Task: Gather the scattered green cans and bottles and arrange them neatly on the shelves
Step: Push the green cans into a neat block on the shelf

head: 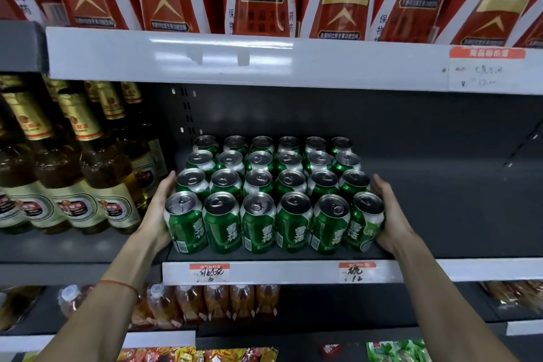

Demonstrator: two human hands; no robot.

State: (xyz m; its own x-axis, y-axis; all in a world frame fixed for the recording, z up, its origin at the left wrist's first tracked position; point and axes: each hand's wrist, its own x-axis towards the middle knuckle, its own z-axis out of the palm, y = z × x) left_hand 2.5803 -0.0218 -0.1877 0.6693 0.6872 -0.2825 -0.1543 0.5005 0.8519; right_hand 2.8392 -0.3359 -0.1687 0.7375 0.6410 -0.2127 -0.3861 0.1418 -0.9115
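Head view: left hand (157, 209) and right hand (392, 214), both flat and spread, press against opposite sides of the green beer cans (264, 194) between them

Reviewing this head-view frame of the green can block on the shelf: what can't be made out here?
- Back-row green cans: labels hidden by the rows in front.
- Left hand and right hand: the fingers' contact with the end cans is hidden behind the cans.
- Price tags: handwriting too blurred to read surely.
- Lower-shelf bottles: partly hidden by the shelf edge, dim.
- Shelf's right end: cut off by the frame.
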